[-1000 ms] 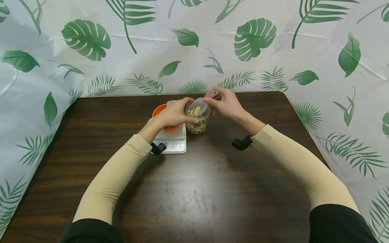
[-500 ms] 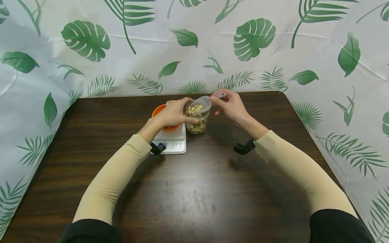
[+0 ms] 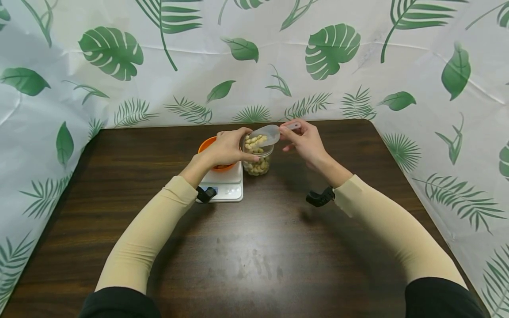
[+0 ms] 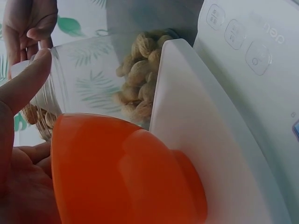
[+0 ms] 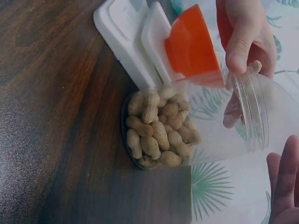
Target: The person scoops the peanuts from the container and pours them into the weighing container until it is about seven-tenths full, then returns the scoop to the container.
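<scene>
A clear jar (image 3: 256,168) stands upright beside the scale, its lower part filled with unshelled peanuts (image 5: 159,133). My left hand (image 3: 226,148) holds the jar at its rim, thumb on the near side and fingers on the far side. With thumb and fingers my right hand (image 3: 306,142) pinches the handle of a translucent scoop (image 3: 272,132). The scoop's bowl lies over the jar's mouth, with several peanuts (image 4: 35,115) at it. An orange bowl (image 4: 107,163) is partly hidden behind my left hand in the head view.
The orange bowl rests on a white kitchen scale (image 3: 231,193), left of the jar. All stand near the back of a dark wooden table (image 3: 254,247). A leaf-patterned sheet (image 3: 278,53) hangs behind it.
My right hand has drawn the scoop up and to the right, and its bowl now lies flatter across the jar's mouth. My left hand has stayed at the rim.
</scene>
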`<state>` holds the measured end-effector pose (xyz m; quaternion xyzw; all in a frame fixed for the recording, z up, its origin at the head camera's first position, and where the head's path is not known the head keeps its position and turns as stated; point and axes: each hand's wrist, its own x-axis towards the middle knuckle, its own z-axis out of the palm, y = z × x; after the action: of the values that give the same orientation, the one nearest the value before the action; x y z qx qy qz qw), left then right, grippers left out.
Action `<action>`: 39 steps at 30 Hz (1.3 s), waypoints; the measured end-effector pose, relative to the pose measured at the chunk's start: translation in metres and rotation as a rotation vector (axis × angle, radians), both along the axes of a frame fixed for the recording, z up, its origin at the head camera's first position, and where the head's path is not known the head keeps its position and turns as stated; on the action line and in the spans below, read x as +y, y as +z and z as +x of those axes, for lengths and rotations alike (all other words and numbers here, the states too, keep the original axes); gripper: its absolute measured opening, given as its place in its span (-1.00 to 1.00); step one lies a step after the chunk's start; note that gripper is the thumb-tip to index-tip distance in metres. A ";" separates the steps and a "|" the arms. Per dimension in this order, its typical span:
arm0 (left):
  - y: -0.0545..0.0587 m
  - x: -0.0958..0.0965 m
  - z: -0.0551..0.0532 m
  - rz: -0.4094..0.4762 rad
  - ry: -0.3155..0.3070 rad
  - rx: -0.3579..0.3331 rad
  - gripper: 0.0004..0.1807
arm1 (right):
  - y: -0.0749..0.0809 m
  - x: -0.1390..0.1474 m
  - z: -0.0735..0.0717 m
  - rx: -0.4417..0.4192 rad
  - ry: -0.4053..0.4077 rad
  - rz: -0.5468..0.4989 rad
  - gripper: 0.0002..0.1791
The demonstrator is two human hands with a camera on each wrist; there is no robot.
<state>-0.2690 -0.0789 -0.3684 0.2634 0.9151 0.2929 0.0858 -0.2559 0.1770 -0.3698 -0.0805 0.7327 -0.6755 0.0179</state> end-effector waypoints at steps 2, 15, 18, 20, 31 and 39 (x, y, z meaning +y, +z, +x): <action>-0.001 0.000 -0.001 -0.009 -0.001 -0.003 -0.08 | 0.000 0.001 0.001 -0.004 0.004 -0.010 -0.74; 0.000 0.001 -0.001 -0.036 -0.002 -0.014 -0.03 | -0.002 0.005 0.004 0.010 -0.021 -0.055 -0.80; 0.001 0.001 -0.001 -0.038 0.000 -0.014 -0.03 | -0.002 0.006 0.004 0.008 -0.025 -0.060 -0.80; 0.001 0.001 -0.001 -0.039 0.000 -0.015 -0.03 | -0.003 0.007 0.005 0.006 -0.029 -0.062 -0.80; 0.000 0.001 -0.001 -0.040 -0.005 -0.021 -0.04 | -0.008 0.015 0.008 -0.026 -0.055 -0.141 -0.79; 0.000 0.001 -0.001 -0.037 -0.018 -0.027 -0.04 | -0.012 0.020 0.010 -0.047 -0.068 -0.210 -0.82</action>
<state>-0.2704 -0.0780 -0.3687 0.2659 0.9168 0.2785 0.1054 -0.2461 0.1966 -0.3821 -0.0410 0.6597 -0.7504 0.0036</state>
